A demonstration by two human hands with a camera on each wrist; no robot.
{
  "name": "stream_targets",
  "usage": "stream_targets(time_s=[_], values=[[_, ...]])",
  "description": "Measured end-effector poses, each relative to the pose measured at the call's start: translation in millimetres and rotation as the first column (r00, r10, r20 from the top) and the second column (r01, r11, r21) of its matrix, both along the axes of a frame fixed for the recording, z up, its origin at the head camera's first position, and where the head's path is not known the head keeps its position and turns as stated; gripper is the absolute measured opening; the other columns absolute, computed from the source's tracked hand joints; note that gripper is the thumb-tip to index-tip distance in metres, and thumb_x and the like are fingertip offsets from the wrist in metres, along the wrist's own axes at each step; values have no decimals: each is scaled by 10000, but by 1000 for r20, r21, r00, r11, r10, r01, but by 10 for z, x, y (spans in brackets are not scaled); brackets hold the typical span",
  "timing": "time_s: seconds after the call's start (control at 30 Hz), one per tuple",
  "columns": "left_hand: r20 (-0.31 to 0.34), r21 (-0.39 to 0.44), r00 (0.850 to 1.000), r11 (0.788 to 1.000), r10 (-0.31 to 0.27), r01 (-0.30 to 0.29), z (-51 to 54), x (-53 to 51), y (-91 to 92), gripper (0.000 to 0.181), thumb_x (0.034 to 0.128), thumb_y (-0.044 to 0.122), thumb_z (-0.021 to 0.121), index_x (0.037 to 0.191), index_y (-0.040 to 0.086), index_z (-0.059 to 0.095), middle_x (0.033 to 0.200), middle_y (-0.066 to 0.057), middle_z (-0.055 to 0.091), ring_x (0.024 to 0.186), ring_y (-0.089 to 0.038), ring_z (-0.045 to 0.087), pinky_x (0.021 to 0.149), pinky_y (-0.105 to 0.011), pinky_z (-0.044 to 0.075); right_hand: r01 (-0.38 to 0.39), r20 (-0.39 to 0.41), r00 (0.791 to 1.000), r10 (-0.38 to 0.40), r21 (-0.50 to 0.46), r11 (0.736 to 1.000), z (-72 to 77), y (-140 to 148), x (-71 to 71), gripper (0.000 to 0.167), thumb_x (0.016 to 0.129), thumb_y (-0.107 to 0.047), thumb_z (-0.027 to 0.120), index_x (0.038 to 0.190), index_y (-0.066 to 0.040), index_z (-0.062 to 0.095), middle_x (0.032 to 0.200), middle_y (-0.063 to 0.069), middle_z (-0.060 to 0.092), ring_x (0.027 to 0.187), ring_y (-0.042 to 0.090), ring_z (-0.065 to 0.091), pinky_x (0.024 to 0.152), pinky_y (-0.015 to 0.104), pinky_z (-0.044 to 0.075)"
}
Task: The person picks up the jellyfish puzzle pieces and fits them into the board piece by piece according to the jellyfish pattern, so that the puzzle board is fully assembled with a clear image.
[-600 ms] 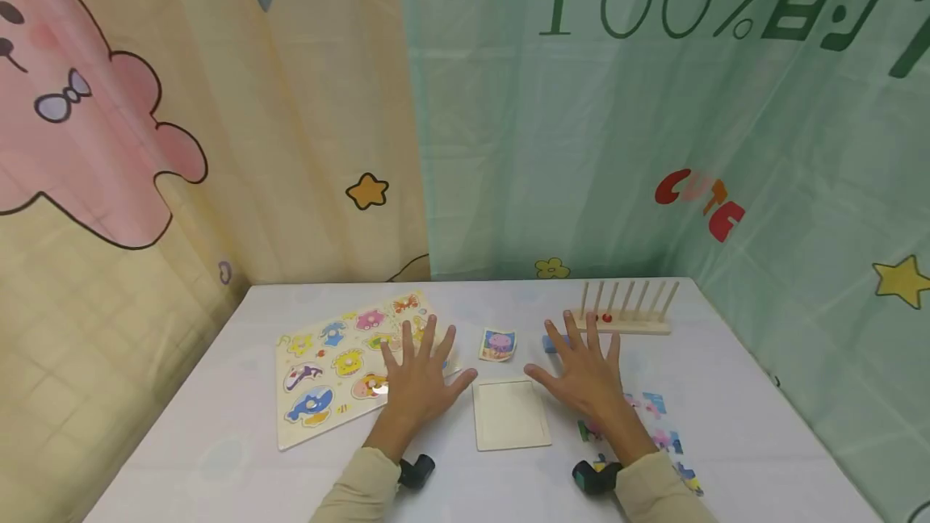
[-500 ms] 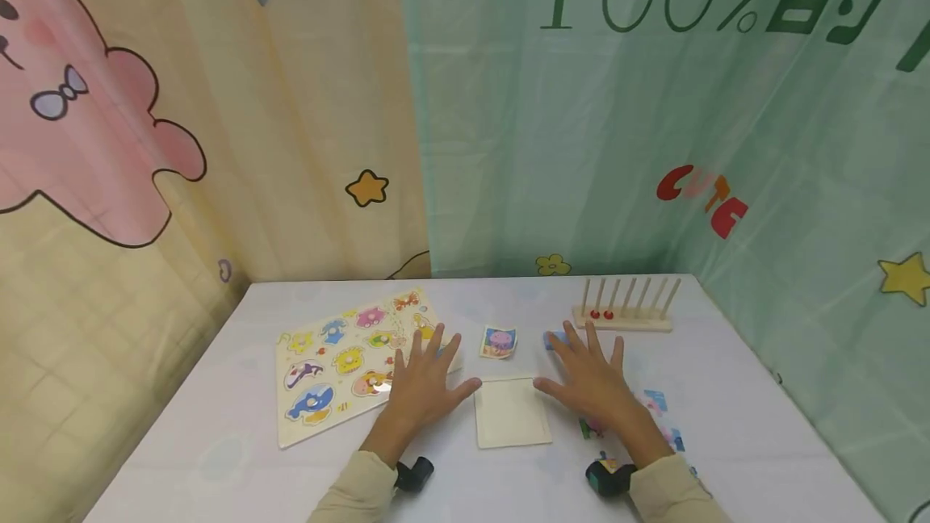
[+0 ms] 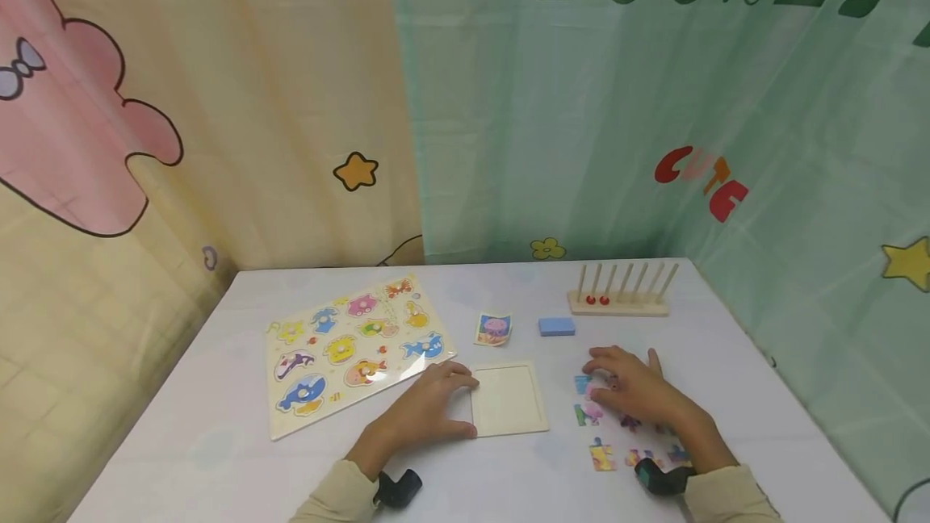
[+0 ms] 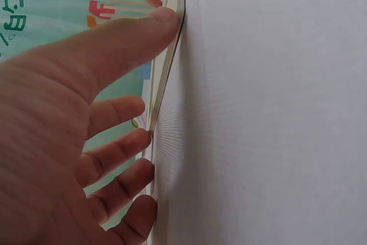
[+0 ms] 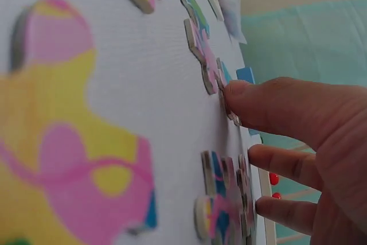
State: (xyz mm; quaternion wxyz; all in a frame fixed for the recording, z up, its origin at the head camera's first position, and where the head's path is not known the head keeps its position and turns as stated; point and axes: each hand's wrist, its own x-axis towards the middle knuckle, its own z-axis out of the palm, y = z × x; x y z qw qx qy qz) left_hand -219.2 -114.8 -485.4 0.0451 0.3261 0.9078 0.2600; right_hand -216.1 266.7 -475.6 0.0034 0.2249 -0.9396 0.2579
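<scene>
My left hand [image 3: 427, 403] is at the left side of a pale square puzzle tray [image 3: 508, 400]. In the left wrist view its thumb [image 4: 137, 41] touches the tray's rim, and the other fingers bend loosely near the edge. My right hand [image 3: 635, 384] reaches low over several loose jigsaw pieces [image 3: 601, 455], thumb and forefinger apart. In the right wrist view the right thumb [image 5: 258, 104] touches or nearly touches a pink and blue piece [image 5: 202, 55]. The palm hides some pieces from the head camera.
A board of sea-animal shapes [image 3: 349, 357] lies at the left. Behind the tray are a small octopus picture card [image 3: 494, 329] and a blue block [image 3: 556, 327]. A wooden peg stand [image 3: 617, 307] with two red beads is at the back right.
Both hands were spread above the table. The left has lowered to the tray's left edge, and the right has moved right and down to the jigsaw pieces. The head view has tilted down.
</scene>
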Motion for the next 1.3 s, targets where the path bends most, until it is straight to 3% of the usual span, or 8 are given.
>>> stream_targets(time_s=[0.27,0.4,0.47,0.57,0.77,0.97,1.2,1.3], values=[[-14,-11,1000,1000,15,-16,-47,-7,-2,471,802,427,849,1169,178,689,1390,-8,550,1323,-245,463,1115,-426,375,14,-90,996,-9,51,999,12,-65,-16,173,868,-219,805,1018,-173,732,1210,84,639,1183,418,580,1006,816,181],[-13,-4,1000,1000,21,-21,-54,15,-13,455,809,415,846,1161,178,682,1403,-7,547,1332,-249,457,1118,-428,372,-28,-142,989,42,102,994,17,-75,-26,163,864,-220,808,1001,-152,751,1087,-26,643,1037,291,622,964,614,432],[-18,-5,999,1000,27,-27,-48,31,-19,453,813,406,843,1166,176,678,1409,-7,545,1332,-253,455,1116,-434,373,-44,-170,983,66,130,991,12,-77,-37,162,863,-233,809,997,-159,756,1040,-74,633,970,227,614,891,500,493],[-28,-6,999,1000,30,-30,-30,50,-21,450,820,399,836,1175,176,672,1415,-7,546,1332,-252,455,1117,-439,371,-51,-203,976,84,159,986,9,-79,-49,176,859,-251,813,1003,-164,762,990,-114,621,907,167,605,808,420,522],[-48,-13,999,1000,19,-19,-10,60,4,454,827,396,825,1190,170,671,1415,-13,553,1331,-253,460,1124,-435,360,-48,-180,981,71,130,990,28,-215,-69,197,876,-277,800,1042,-183,752,986,-152,620,922,112,623,806,391,552],[-37,-36,999,999,32,-33,14,39,-21,459,823,401,829,1190,170,678,1415,-19,556,1319,-257,469,1110,-434,376,-108,-127,984,128,154,982,91,-833,-224,226,888,-347,788,1040,-182,762,979,-121,638,906,105,620,801,372,552],[-18,-19,999,999,30,-30,-7,9,-6,445,828,409,823,1189,194,675,1432,3,548,1310,-236,472,1098,-409,384,-127,-229,955,188,257,958,76,-1420,-337,205,874,-310,794,1013,-160,776,959,-55,661,857,142,633,756,346,553],[-9,-22,1000,999,23,-24,-39,10,9,445,830,427,820,1186,205,674,1439,12,544,1316,-233,468,1100,-407,381,-98,-231,959,165,277,956,43,-1502,-313,203,874,-301,794,1024,-165,779,956,-52,651,844,144,627,747,339,551]])
